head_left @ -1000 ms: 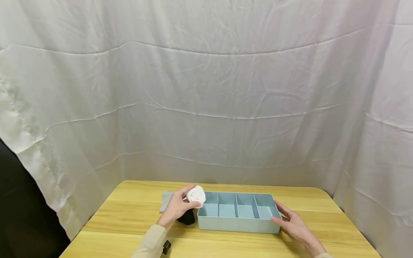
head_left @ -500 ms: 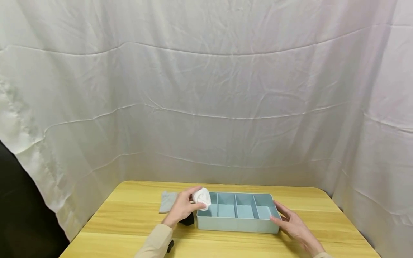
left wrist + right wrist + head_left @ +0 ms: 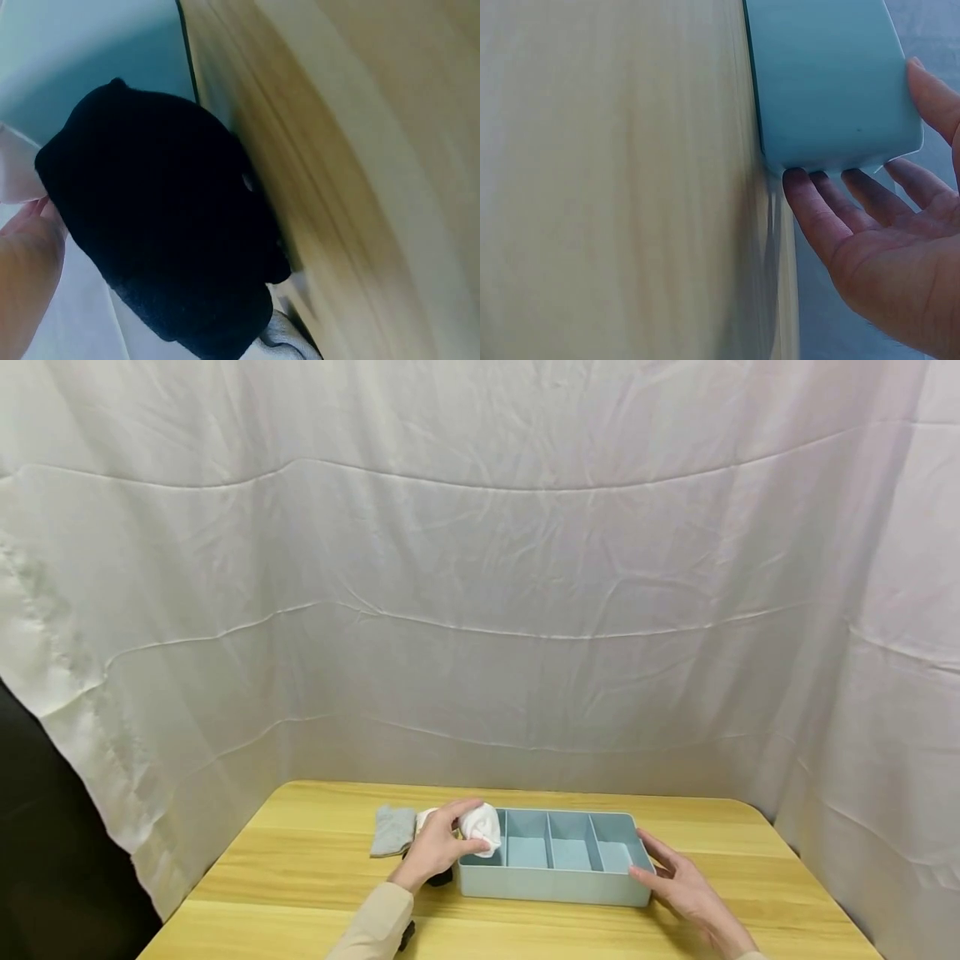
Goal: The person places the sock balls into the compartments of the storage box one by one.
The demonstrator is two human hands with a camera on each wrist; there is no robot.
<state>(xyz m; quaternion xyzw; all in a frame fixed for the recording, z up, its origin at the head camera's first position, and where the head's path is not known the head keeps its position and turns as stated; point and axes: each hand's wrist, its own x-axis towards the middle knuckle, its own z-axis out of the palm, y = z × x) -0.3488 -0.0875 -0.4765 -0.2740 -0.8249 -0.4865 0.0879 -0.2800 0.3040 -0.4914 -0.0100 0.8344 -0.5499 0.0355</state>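
The left hand point(image 3: 438, 852) holds a rolled white sock point(image 3: 482, 827) with its fingers and thumb curled around it, and this sock is at the leftmost compartment of the light blue organizer box point(image 3: 555, 885), partly over the left wall of the box. The box has four compartments in a row and it stands on the wooden table point(image 3: 300, 877); the three compartments to the right of the sock show only their blue floor. The right hand point(image 3: 686, 889) is at the right end of the box with straight, relaxed fingers; in the right wrist view its fingertips point(image 3: 810, 196) touch the end wall of the box point(image 3: 825, 75), and the thumb is apart on the other side, so it grips nothing. A black rolled sock point(image 3: 438, 877) lies on the table just beside the left end of the box, under the left hand; the left wrist view shows the same black sock point(image 3: 161, 217) near the blue wall. A grey folded cloth point(image 3: 392, 830) lies flat on the table, to the left of the left hand. A white curtain point(image 3: 480, 568) hangs behind the table.
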